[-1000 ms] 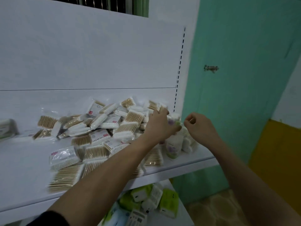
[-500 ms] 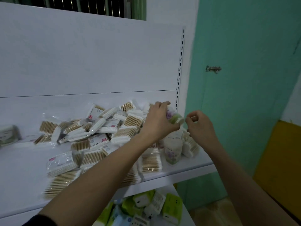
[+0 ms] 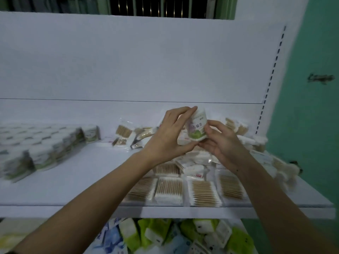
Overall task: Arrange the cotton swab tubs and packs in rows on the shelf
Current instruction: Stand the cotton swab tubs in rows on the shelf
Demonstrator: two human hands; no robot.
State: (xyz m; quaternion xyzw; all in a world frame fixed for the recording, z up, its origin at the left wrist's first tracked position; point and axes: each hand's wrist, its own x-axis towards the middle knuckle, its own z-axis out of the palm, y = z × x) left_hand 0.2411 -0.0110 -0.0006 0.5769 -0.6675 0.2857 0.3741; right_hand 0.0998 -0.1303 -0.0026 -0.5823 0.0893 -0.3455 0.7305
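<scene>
A round cotton swab tub (image 3: 197, 126) with a white lid and a green and purple label is held up above the white shelf (image 3: 77, 173), tilted. My left hand (image 3: 168, 136) grips its left side and top with curled fingers. My right hand (image 3: 220, 142) holds its right side and bottom. Below and around the hands lies a loose pile of flat cotton swab packs (image 3: 185, 187) with wooden sticks. At the far left of the shelf, several tubs (image 3: 42, 145) stand in ordered rows.
The white back panel (image 3: 128, 61) rises behind the shelf, with a slotted upright (image 3: 269, 83) at its right. A green wall (image 3: 311, 107) stands to the right. On the lower shelf lie green, white and blue packets (image 3: 176, 235). More swab bundles (image 3: 280, 169) sit at the shelf's right end.
The view has swung left, showing the rows of tubs. My left hand has lifted the tub clear of the pile and my right hand has come in and taken hold of it too.
</scene>
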